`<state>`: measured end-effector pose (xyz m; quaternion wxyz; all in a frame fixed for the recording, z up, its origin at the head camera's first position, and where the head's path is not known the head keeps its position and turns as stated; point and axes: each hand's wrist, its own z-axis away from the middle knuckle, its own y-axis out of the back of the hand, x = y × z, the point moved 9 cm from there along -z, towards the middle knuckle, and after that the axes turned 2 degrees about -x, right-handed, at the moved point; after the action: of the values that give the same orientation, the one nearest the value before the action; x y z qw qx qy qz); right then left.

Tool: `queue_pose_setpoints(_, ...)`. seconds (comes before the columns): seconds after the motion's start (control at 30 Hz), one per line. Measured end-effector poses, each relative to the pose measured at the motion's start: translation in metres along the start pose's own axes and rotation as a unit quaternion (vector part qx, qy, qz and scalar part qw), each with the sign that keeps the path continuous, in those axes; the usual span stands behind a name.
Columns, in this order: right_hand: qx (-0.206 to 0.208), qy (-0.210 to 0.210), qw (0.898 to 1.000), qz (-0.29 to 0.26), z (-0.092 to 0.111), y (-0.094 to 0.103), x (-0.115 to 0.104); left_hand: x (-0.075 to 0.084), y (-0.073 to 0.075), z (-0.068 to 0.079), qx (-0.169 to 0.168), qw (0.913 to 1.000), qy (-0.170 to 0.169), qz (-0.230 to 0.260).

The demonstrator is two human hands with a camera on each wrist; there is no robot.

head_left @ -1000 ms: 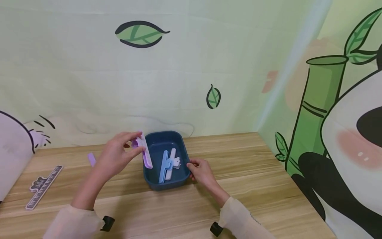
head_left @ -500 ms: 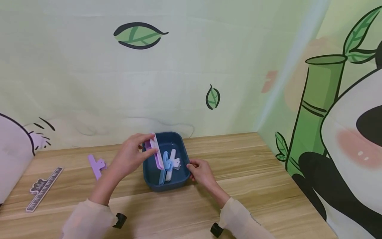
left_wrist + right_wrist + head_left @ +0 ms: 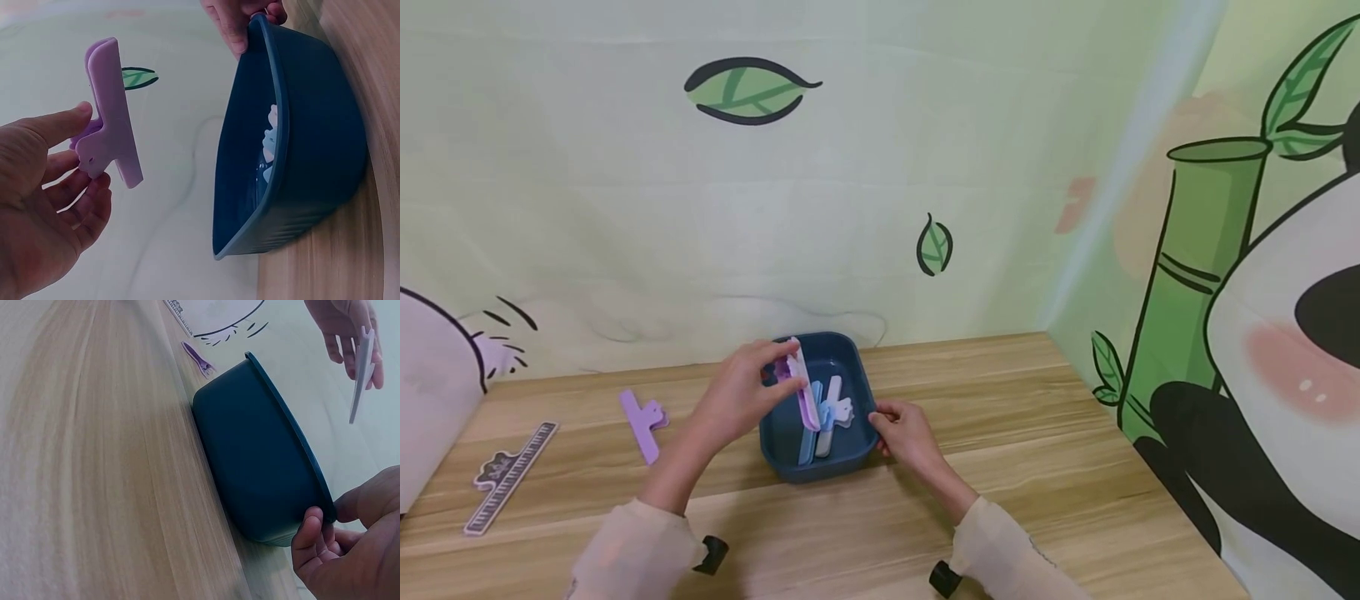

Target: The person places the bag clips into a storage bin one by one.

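My left hand (image 3: 741, 392) pinches a purple bag clip (image 3: 112, 112) by its grip tabs, between thumb and fingers. The clip is held above the left part of a dark blue plastic basin (image 3: 782, 462). Down in the basin lie a light blue clip (image 3: 807, 447) and a white clip (image 3: 825, 437), side by side; the held clip partly covers the blue one in the head view. At the basin's right side, my right hand (image 3: 910, 429) grips the rim, thumb inside and fingers against the outer wall, as the right wrist view shows.
On the wooden table (image 3: 1000, 450), left of the basin, lies a second purple clip (image 3: 642, 425). Farther left is a black-and-white clip with a piano-key pattern (image 3: 512, 479). A printed backdrop (image 3: 850, 167) rises right behind the table.
My left hand has carried the purple clip rightward, from the basin's left rim to over its inside. The purple clip on the table has come fully into view. My right hand stays put.
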<state>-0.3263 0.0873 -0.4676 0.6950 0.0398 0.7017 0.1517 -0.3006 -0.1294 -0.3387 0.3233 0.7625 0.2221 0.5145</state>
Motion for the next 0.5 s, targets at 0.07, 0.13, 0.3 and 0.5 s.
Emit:
queue_pose_setpoints(0.07, 0.001, 0.000, 1.000, 0.000, 0.000, 0.000, 0.000, 0.000, -0.001, -0.001, 0.000, 1.0000, 0.000, -0.002)
queue_pose_setpoints(0.13, 0.001, -0.002, 1.000, -0.001, 0.001, 0.000, 0.000, -0.001, -0.002, -0.001, 0.000, 1.0000, 0.000, -0.003)
queue_pose_setpoints(0.3, 0.004, -0.004, 1.000, -0.001, 0.000, 0.000, 0.000, -0.005, -0.005, -0.001, -0.001, 0.9999, 0.007, -0.008)
queue_pose_setpoints(0.5, 0.003, 0.000, 1.000, 0.001, 0.001, 0.000, -0.001, -0.016, -0.011, -0.002, -0.014, 0.9993, 0.025, -0.023)
